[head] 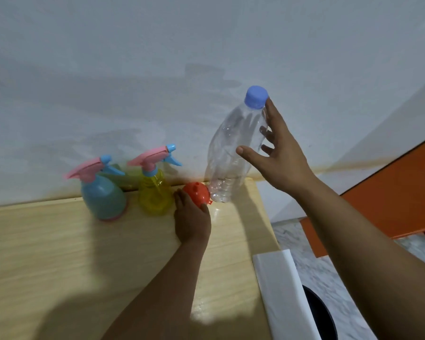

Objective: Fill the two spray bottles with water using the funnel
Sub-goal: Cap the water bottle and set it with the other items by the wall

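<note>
Two spray bottles with pink trigger heads stand at the back of the wooden table [59, 253]: a teal one [103, 197] on the left and a yellow see-through one [155, 195] beside it. An orange funnel [197, 192] lies spout up just right of the yellow bottle. My left hand [192, 222] grips the funnel, fingers on its left side and thumb on its right rim. A clear plastic bottle [231, 153] with a blue cap [256, 96] stands at the back right corner. My right hand [275, 153] is spread around the bottle's right side, thumb in front, fingers behind.
A pale wall rises directly behind the table. The table's right edge drops to a marble-patterned floor [329, 271]. A white board [280, 290] and a dark round container [322, 315] sit below that edge. An orange panel [390, 192] stands at the right.
</note>
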